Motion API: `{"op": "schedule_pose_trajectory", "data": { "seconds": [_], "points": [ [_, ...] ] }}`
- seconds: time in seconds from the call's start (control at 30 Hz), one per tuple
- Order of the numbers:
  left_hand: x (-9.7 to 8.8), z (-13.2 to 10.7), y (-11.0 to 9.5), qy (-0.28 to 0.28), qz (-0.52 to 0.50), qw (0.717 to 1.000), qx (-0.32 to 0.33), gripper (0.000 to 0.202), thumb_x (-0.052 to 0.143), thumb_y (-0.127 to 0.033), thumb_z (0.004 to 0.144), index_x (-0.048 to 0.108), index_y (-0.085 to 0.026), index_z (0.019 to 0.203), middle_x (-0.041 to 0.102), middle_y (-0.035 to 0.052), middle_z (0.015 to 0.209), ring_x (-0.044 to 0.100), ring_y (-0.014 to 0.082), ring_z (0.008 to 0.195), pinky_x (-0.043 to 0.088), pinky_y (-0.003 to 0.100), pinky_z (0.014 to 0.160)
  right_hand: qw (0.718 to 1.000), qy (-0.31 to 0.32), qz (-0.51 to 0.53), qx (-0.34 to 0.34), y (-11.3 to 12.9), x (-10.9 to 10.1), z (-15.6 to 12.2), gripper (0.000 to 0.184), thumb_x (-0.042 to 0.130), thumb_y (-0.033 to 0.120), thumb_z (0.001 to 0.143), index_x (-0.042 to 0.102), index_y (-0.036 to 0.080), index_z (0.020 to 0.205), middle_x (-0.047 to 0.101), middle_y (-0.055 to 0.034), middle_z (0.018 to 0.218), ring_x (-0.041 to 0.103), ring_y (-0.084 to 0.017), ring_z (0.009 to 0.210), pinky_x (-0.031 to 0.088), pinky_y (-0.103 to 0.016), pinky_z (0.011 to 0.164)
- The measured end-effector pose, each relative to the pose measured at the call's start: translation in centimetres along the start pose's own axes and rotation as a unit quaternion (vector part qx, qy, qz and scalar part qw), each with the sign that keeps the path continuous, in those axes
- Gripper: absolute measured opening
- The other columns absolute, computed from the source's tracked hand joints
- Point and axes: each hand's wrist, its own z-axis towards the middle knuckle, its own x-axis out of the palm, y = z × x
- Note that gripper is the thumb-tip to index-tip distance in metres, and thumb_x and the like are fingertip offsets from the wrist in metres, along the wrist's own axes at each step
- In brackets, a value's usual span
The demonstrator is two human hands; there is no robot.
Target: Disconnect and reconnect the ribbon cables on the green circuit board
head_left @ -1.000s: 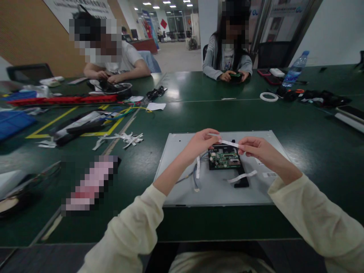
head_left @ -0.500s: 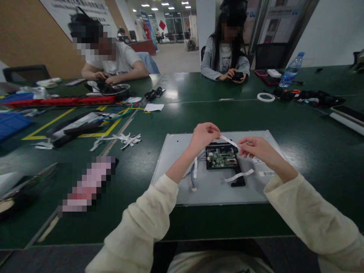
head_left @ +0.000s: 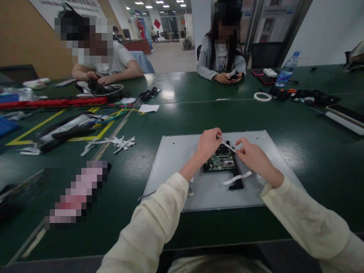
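A grey metal panel (head_left: 176,167) lies flat on the green table in front of me. A green circuit board (head_left: 220,162) sits on it, with a black bracket (head_left: 236,181) and a loose white strip (head_left: 237,177) beside it. My left hand (head_left: 209,143) and my right hand (head_left: 251,155) hover just above the board. Each pinches one end of a short white strip (head_left: 227,146) stretched between them. Cream sleeves cover both of my arms.
Several torn white strips (head_left: 121,142) lie left of the panel. A roll of white tape (head_left: 262,96), a water bottle (head_left: 287,70) and black parts sit far right. Two people sit across the table, each with hands busy. Red and blue trays stand far left.
Both hands have come lower and closer together over the circuit board, with the white strip still held between them. The view has shifted slightly rightward.
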Motion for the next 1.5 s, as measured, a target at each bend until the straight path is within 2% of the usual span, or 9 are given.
{"op": "schedule_pose_trajectory", "data": {
  "seconds": [0.2,0.4,0.77,0.97,1.3,1.5],
  "points": [
    [0.6,-0.2,0.6,0.008,0.015,0.999,0.029,0.014,0.052,-0.015,0.081,0.063,-0.017,0.090,0.068,0.0054,0.084,0.062,0.0178,0.077,0.046,0.028,0.070,1.000,0.007,-0.011,0.008,0.6,0.0,-0.3,0.023,0.047,0.023,0.086,0.048,0.021,0.109,0.063,-0.0007,0.069,0.057,-0.016,0.064,0.029,-0.023,0.057],
    [0.6,-0.2,0.7,0.023,0.034,0.997,0.059,0.018,0.049,-0.012,0.083,0.063,-0.018,0.092,0.067,0.0062,0.091,0.060,0.0188,0.085,0.045,0.030,0.076,0.999,0.020,-0.028,0.007,0.7,0.1,-0.3,0.020,0.045,0.024,0.087,0.049,0.021,0.106,0.063,-0.0011,0.069,0.058,-0.016,0.065,0.030,-0.023,0.057],
    [0.7,0.0,1.1,0.037,0.041,0.995,0.080,0.021,0.047,-0.008,0.079,0.061,-0.016,0.093,0.062,0.0060,0.089,0.057,0.0183,0.086,0.044,0.030,0.081,0.991,0.016,-0.129,0.015,1.7,0.1,-0.9,0.021,0.040,0.029,0.092,0.047,0.023,0.110,0.065,-0.0042,0.074,0.060,-0.020,0.068,0.023,-0.025,0.053],
    [0.6,-0.1,0.9,0.052,0.035,0.996,0.068,0.025,0.045,-0.007,0.080,0.061,-0.016,0.097,0.061,0.0070,0.093,0.057,0.0189,0.090,0.044,0.032,0.084,0.992,0.017,-0.127,0.014,1.5,-0.1,-0.8,0.020,0.041,0.027,0.091,0.048,0.023,0.109,0.064,-0.0043,0.074,0.060,-0.019,0.068,0.023,-0.025,0.053],
    [0.6,-0.2,0.7,0.046,0.038,0.996,0.065,0.026,0.044,-0.007,0.080,0.061,-0.015,0.098,0.059,0.0074,0.093,0.057,0.0191,0.087,0.044,0.031,0.082,0.997,-0.002,-0.082,0.006,0.6,-0.4,-0.5,0.018,0.042,0.025,0.088,0.049,0.023,0.105,0.063,-0.0026,0.071,0.059,-0.018,0.066,0.025,-0.024,0.054],
    [0.7,-0.4,0.7,0.041,0.059,0.996,0.061,0.026,0.045,-0.006,0.081,0.059,-0.016,0.101,0.056,0.0072,0.098,0.056,0.0187,0.087,0.045,0.030,0.080,0.996,0.016,-0.092,0.012,0.9,-0.2,-0.5,0.017,0.042,0.025,0.089,0.049,0.023,0.104,0.062,-0.0028,0.071,0.058,-0.018,0.066,0.025,-0.024,0.053]
  ]
}}
